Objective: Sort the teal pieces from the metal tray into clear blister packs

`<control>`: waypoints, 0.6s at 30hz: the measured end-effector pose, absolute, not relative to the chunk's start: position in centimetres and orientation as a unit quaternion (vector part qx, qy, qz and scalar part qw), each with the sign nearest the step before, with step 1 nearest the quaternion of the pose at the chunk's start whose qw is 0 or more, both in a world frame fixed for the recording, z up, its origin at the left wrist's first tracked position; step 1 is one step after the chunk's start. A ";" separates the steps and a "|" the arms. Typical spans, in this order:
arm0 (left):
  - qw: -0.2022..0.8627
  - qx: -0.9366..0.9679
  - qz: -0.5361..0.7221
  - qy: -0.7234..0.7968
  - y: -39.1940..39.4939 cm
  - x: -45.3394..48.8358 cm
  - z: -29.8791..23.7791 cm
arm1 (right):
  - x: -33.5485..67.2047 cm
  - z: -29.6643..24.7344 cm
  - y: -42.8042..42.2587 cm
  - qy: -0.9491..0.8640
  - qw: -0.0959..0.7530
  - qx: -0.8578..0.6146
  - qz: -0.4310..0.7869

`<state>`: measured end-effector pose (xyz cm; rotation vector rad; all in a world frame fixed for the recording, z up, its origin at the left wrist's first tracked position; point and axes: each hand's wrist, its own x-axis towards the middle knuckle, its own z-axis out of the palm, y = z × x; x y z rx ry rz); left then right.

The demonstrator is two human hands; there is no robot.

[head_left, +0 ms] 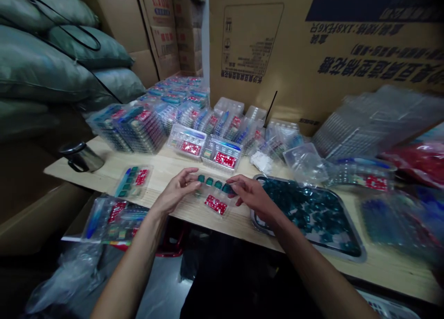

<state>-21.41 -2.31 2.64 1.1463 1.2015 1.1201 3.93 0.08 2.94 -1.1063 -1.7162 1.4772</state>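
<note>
A clear plastic blister tray (pixel 215 199) lies on the wooden table (pixel 163 171) between my hands, with a row of teal pieces along its far side and a red card inside. My left hand (pixel 177 187) rests on the tray's left end, fingers curled, thumb and fingertips at the leftmost teal piece. My right hand (pixel 250 195) is at the tray's right end, its fingers pinched on a teal piece (pixel 228 189). Just right of that hand sits a metal tray (pixel 350 256) full of loose teal pieces.
Stacks of filled blister packs (pixel 138 127) cover the table's far side, with two packs (pixel 222 153) nearer. One filled pack (pixel 133 180) lies left; more (pixel 114 219) sit below the table edge. Empty clear trays (pixel 364 124) pile right. A metal mug (pixel 80 158) stands far left. Cardboard boxes (pixel 312 46) rise behind.
</note>
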 end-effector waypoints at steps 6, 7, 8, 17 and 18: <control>0.378 0.510 0.454 0.626 -0.5 -21.6 -1.4 | 2.0 -0.1 0.1 -0.721 0.281 -0.541 0.330; 0.344 0.527 0.432 0.646 -0.1 -21.6 -1.9 | 2.0 -0.3 0.0 -0.752 0.262 -0.545 0.262; 0.309 0.546 0.409 0.663 0.1 -21.5 -2.3 | 1.9 -0.5 -0.1 -0.776 0.234 -0.545 0.213; 0.107 0.651 0.228 0.716 0.0 -19.3 -2.4 | 2.2 -2.0 -1.0 -0.818 0.125 -0.545 0.139; 0.069 0.650 0.214 0.726 -0.5 -18.6 -2.2 | 2.0 -2.0 -1.1 -0.820 0.117 -0.548 0.120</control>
